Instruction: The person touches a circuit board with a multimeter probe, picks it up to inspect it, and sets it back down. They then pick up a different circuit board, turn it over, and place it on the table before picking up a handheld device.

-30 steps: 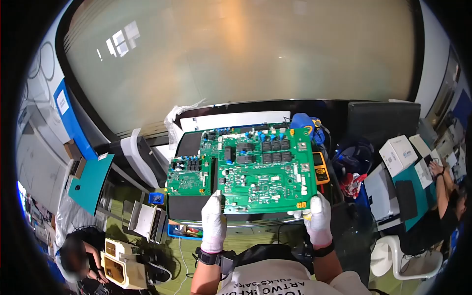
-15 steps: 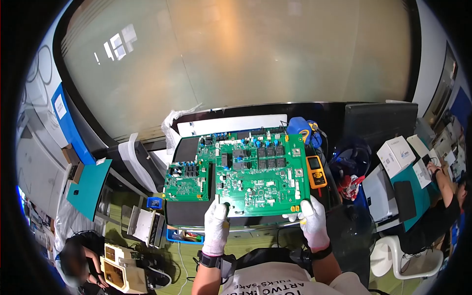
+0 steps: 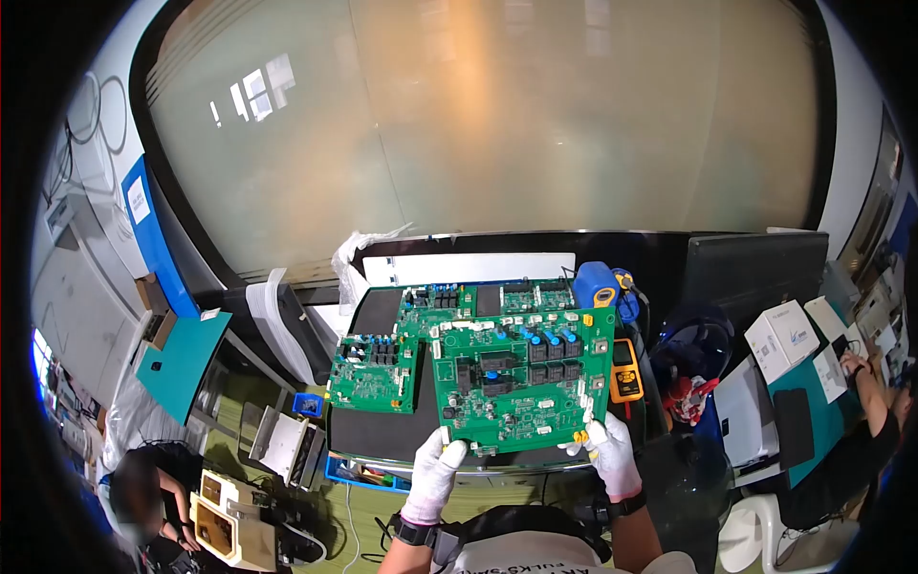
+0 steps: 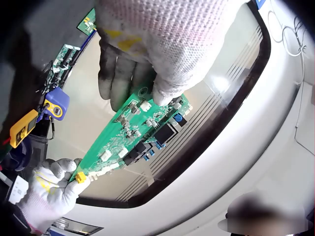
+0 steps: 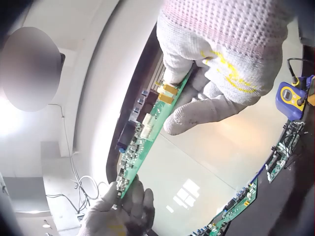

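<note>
My two gloved hands hold a large green circuit board (image 3: pixel 507 421) by its near corners, above a dark work surface. The left hand (image 3: pixel 435 475) grips the near left corner, thumb over the component side and fingers beneath. At the near right corner, beside yellow connectors, the right hand (image 3: pixel 613 457) pinches the edge between thumb and fingers. The left wrist view shows the board (image 4: pixel 110 137) tilted, with black relays and white sockets on its face. To its left lies a smaller circuit board (image 3: pixel 373 378). Other boards (image 3: pixel 535 297) lie behind, partly covered in the head view.
An orange handheld meter (image 3: pixel 625 373) and a blue-and-yellow device (image 3: pixel 597 285) stand to the right. Behind runs a white panel (image 3: pixel 469 268) along a large screen. A black monitor (image 3: pixel 755 277) and white box (image 3: pixel 782 337) are further right. People sit on both sides.
The held board has come nearer the body, baring more of the boards behind it. Both hands keep their grip at its corners. The head view has shifted, so the scene sits lower.
</note>
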The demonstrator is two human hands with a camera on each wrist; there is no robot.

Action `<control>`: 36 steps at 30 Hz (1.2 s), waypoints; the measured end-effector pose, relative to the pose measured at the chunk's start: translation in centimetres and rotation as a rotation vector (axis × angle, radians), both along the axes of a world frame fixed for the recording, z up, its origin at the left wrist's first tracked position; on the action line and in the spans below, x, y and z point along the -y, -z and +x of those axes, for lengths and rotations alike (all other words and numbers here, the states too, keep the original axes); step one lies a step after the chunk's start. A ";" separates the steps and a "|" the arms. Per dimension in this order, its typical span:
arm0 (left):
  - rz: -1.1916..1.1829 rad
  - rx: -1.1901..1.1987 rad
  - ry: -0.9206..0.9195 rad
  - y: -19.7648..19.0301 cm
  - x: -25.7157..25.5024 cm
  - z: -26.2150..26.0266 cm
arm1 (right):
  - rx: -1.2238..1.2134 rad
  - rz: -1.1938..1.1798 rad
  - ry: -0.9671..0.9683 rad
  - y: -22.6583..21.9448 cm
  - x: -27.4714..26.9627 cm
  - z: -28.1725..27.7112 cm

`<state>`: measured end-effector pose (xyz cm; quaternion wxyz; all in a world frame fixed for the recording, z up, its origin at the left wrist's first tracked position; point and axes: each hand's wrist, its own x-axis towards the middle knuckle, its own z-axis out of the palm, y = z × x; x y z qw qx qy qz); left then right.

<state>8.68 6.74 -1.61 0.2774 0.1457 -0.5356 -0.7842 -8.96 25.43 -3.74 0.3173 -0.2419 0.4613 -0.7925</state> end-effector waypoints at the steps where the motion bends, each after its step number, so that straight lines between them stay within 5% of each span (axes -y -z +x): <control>1: -0.031 0.010 0.006 0.2 -0.3 0.2 | -0.001 -0.016 0.006 0.5 0.0 -0.1; 17: -0.177 0.135 -0.110 0.1 -1.5 -1.0 | -0.013 -0.033 -0.048 2.8 -1.2 -1.7; 29: -0.018 0.067 -0.190 2.0 -2.6 -2.6 | -0.205 0.086 -0.152 0.5 -2.4 -2.8; 36: -0.025 0.109 -0.178 2.6 -3.9 -1.6 | -0.018 0.014 -0.192 2.8 -2.4 -4.3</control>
